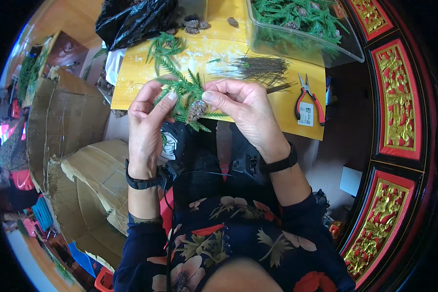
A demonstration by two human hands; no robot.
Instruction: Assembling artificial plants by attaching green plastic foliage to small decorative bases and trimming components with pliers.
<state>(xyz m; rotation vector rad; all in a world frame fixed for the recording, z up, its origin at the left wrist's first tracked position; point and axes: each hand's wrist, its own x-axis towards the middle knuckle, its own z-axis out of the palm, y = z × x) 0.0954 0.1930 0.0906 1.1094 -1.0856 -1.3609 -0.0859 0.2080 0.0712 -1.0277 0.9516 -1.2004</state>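
Above the near edge of the yellow table, my left hand (148, 104) grips a green artificial pine sprig (184, 92) between thumb and fingers. A brown pine cone (197, 112) sits among its needles on the lower right side. My right hand (241, 100) is closed in a pinch beside the cone, at the sprig's right edge. A thin dark wire (204, 80) sticks up by those fingertips; the pinched part is hidden. Behind the right hand lies a bundle of thin dark wires (260, 68). Pliers with red and black handles (306, 97) rest farther right.
On the yellow tabletop (219, 41), another pine sprig (165, 48) and loose pine cones (192, 27) lie near a black plastic bag (134, 22). A clear bin (301, 46) holds green sprigs. Cardboard boxes (65, 112) stand left; carved red-and-gold panels (399, 97) line the right.
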